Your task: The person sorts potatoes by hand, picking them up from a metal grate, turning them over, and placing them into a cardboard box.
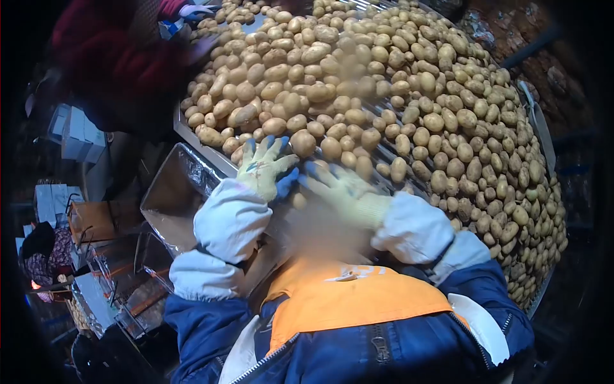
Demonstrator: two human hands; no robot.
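A deep spread of potatoes (377,83) covers most of the metal tabletop (391,155), from the far left round to the near right; bare slats show between them near the middle, and a raised metal edge (206,151) runs along the left front. Most potatoes are pale yellow-brown, some darker, in mixed sizes. At the near side of the spread, the left hand (263,168), in a cream glove with blue fingertips, is open with its fingers spread, reaching among the nearest potatoes; a rounder brown one (303,143) lies just to the right of its fingers. The right hand (346,194), gloved alike, is also open, its fingers stretched toward the left hand, with potatoes just beyond it; whether either palm holds a potato, I cannot tell. Pale sleeve covers (231,214) run up both forearms to a dark blue jacket (208,329), worn with an orange apron (358,297). Left of the left hand stands an open box (167,214) with clear plastic about it. At the far left, a person in a dark red sleeve (121,61) has a gloved hand (203,48) by the potatoes, blurred. White boxes (83,136) and a brown box (93,221) stand farther left, near another person in patterned clothing (59,251).
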